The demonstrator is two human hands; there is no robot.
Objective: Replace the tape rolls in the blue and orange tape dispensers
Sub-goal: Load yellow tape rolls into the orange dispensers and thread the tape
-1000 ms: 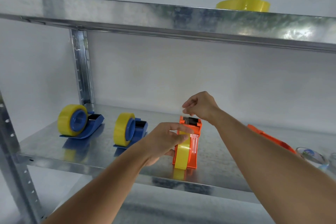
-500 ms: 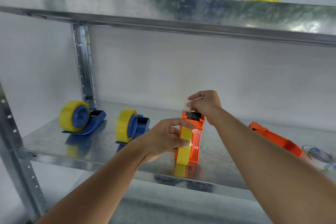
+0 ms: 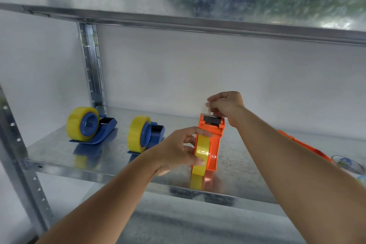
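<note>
Orange dispenser [image 3: 214, 140], frame centre, on the shelf [image 3: 59, 152]: left hand [image 3: 178, 150] grips its yellow roll [image 3: 202, 154]; right hand [image 3: 225, 107] pinches the tape end [image 3: 206, 108] above the cutter.

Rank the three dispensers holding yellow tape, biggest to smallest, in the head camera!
1. Orange dispenser, though it's nearest, so unsure.
2. Left blue dispenser and middle blue dispenser look alike.

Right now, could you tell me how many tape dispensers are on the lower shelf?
4: two blue ones at left, an orange one held mid-shelf, another orange one partly hidden behind the right forearm.
</note>
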